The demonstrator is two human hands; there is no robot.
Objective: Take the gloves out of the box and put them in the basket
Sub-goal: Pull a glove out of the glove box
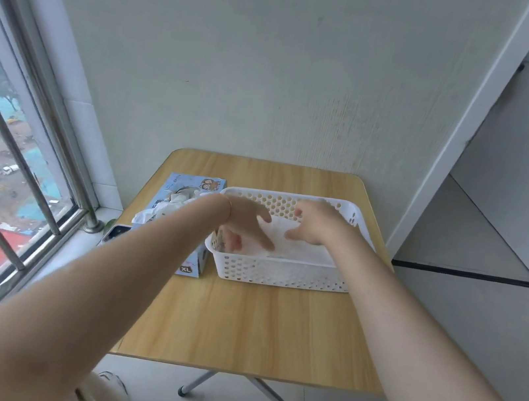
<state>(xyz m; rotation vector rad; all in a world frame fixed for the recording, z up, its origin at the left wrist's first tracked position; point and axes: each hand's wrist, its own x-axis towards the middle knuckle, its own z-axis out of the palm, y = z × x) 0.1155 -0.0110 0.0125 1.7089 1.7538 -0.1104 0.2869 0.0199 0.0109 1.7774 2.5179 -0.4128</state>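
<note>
Left of both hands the box point(180, 218) spills thin gloves point(164, 208), while the left hand point(245, 225) and right hand point(313, 225), fingers spread and gripping nothing, press gloves in the basket point(279, 273); limp, light, slippery sheets, probably best pinched at an edge.

the basket point(283, 272) sits mid-frame on the table point(236, 327), gloves point(296, 250) inside — the box point(185, 187) just left, touching it — both hands above the basket.

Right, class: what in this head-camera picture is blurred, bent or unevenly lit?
Head view: both hands, left hand and right hand, are motion-blurred over the white basket; wide-angle lens bows the window bars; soft daylight enters from the window side.
</note>
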